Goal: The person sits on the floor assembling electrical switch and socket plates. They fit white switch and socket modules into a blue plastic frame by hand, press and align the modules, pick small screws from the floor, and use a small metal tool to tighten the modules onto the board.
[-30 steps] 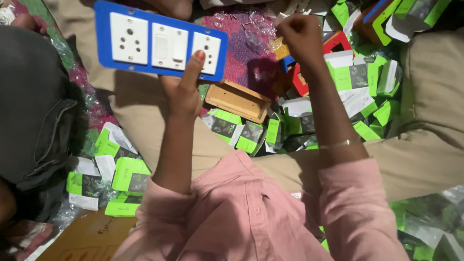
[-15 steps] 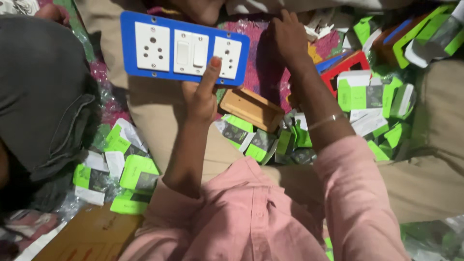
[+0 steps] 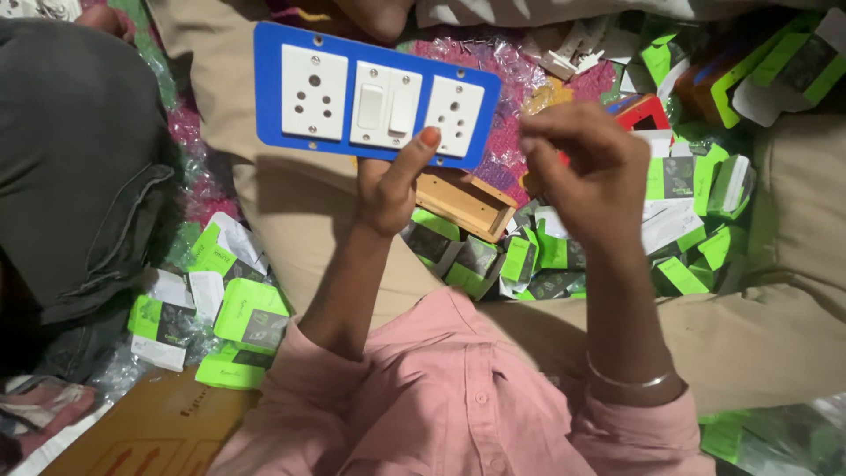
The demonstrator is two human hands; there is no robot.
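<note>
- Far left: a dark grey cloth mass (image 3: 79, 167), cut off by the frame edge; what it belongs to cannot be made out
- Lower left: small green-and-white cardboard packets (image 3: 251, 317) lying loose on crinkled clear plastic wrap, beside a brown cardboard sheet (image 3: 150, 432) cut off at the bottom edge
- Left of centre: the left hand (image 3: 388, 189), raised, grasping the blue rectangular switch plate with three white modules (image 3: 374, 97) at its lower edge; the thumb lies on the front between the middle switch module and the right socket module, and the other fingers are hidden behind the plate
- The plate is held up near the top of the view, tilted slightly down to the right, its face toward the camera, fully in view
- Centre: a small open wooden box (image 3: 463, 203), partly covered by the left hand and the plate
- Right of centre: the right hand (image 3: 586, 172), just right of the plate and not touching it, fingertips pinched together; whether they hold anything cannot be told, as it is blurred
- A thin metal bangle (image 3: 630, 383) circles the right wrist
- Right: more green packets heaped, partly hidden by the right forearm, with a red frame (image 3: 643, 113) half hidden behind the right hand
</note>
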